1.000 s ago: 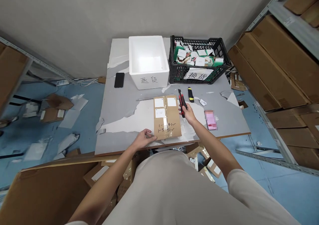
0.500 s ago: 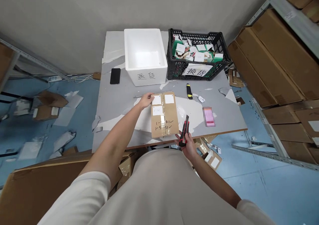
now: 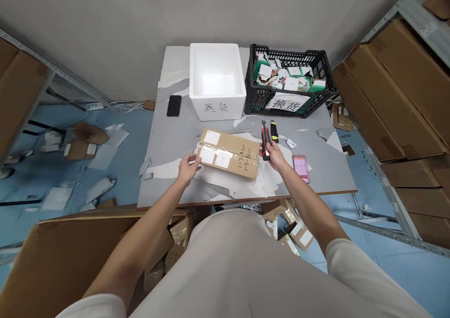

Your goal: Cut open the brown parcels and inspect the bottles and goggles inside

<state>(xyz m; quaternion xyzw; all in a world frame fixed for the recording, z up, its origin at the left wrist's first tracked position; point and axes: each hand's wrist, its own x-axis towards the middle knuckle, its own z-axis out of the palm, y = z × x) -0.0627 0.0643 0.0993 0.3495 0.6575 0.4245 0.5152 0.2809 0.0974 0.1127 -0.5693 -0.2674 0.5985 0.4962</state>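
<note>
A taped cardboard box (image 3: 230,153) with white labels and handwritten numbers lies lengthwise across the middle of the table. At its left end, my left hand (image 3: 188,169) grips the edge with bent fingers. My right hand (image 3: 276,156) is closed around a red and black box cutter (image 3: 266,142), the tip pointing away from me. Its fingers are close against the right end of the box; whether they also press on it is hard to tell. A yellow and black cutter (image 3: 274,131) lies just beyond the right hand.
At the back stand a white foam bin (image 3: 218,109) and a black crate (image 3: 291,107) holding small green and white boxes. A dark phone (image 3: 174,106) lies left, a pink-screened phone (image 3: 301,168) right. A large open carton (image 3: 70,257) is at lower left; shelving (image 3: 397,210) stands right.
The box has turned from upright to lengthwise, its numbered end now on the right. My right hand has moved up and forward with the box cutter; my left hand has come nearer.
</note>
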